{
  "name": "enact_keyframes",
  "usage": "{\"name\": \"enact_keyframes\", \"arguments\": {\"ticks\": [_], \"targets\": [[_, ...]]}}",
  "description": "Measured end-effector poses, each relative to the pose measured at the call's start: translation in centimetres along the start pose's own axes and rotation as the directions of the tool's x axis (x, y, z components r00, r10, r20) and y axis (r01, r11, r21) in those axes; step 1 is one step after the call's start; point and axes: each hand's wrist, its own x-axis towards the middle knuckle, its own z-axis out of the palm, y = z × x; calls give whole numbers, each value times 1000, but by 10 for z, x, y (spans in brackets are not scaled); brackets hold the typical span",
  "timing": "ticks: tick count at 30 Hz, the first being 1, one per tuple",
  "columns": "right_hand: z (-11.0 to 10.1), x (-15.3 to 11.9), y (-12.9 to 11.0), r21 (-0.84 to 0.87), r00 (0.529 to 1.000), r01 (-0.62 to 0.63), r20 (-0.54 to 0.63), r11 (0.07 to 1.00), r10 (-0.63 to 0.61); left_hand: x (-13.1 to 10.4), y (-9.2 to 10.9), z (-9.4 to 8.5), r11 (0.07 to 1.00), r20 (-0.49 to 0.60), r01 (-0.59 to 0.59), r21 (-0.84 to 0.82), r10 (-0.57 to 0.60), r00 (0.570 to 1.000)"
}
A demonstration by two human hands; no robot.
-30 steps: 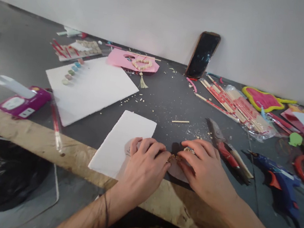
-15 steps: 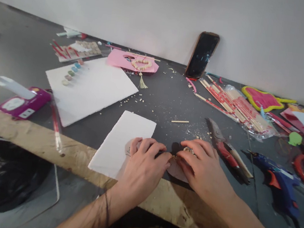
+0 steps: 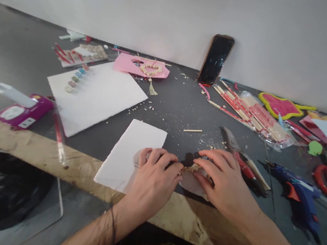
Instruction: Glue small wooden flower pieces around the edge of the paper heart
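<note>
Bead strand (image 3: 191,168), brown and small-grained: one, at the near edge of the dark table (image 3: 177,108), between the two hands and above a flat pale piece (image 3: 192,187); taken as the centre of the dial. Left hand (image 3: 157,174), at 9 o'clock: fingers bent, thumb and forefinger meeting the strand's left end; their pads are hidden, so whether they pinch it cannot be told. Right hand (image 3: 224,175), at 3 o'clock: fingers and thumb curled about the right end; how firmly they close cannot be told. Step in hand, as judged: two-handed handling of the strand; the next move seems to call for fine fingertip control and a steady left end. Small white sheet (image 3: 130,150), at 9 o'clock, partly under the left hand. Short stick (image 3: 192,130), at 12. Red-handled cutters (image 3: 245,164), at 3, just beside the right hand; blue glue gun (image 3: 299,194), beyond. Wrapped sticks (image 3: 261,116), at 1. Phone (image 3: 216,59), propped on the wall (image 3: 136,9), at 12. Tasselled bead loop (image 3: 150,72), at 11.
</note>
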Motion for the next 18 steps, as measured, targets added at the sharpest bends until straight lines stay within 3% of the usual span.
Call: {"name": "enact_keyframes", "arguments": {"ticks": [18], "targets": [[-21,-34,11,-45,981,-108,-164,993,100,1,1,-2,1000,4,11,-29,-10,1000]]}}
